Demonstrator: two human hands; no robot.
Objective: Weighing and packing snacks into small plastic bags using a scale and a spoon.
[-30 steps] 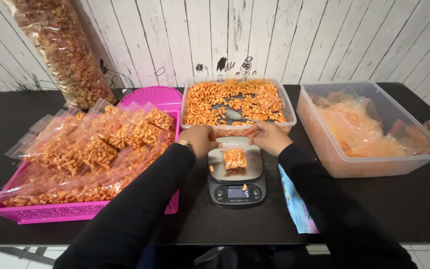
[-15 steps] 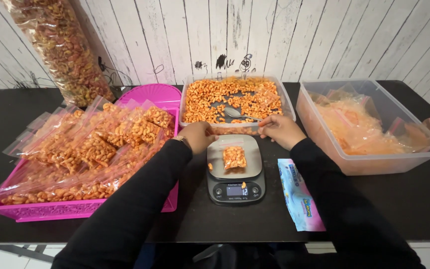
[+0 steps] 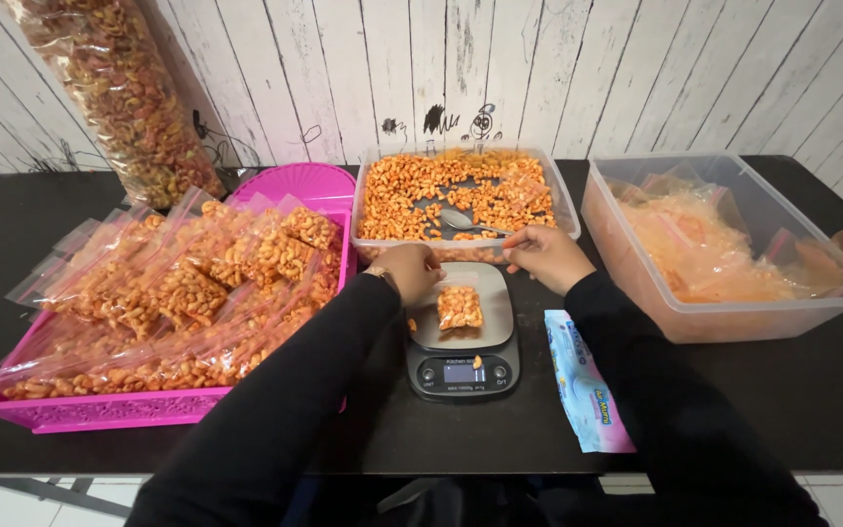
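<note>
Holding the top of the small snack bag (image 3: pixel 460 306) on the scale (image 3: pixel 461 337), my left hand (image 3: pixel 410 270) and right hand (image 3: pixel 543 256) pinch it. My right hand moved out, stretching the top flat.

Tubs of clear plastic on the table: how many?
2. One tub behind the scale holds loose orange snacks and a spoon; the other tub, at right, holds empty bags. None seems hidden.
</note>
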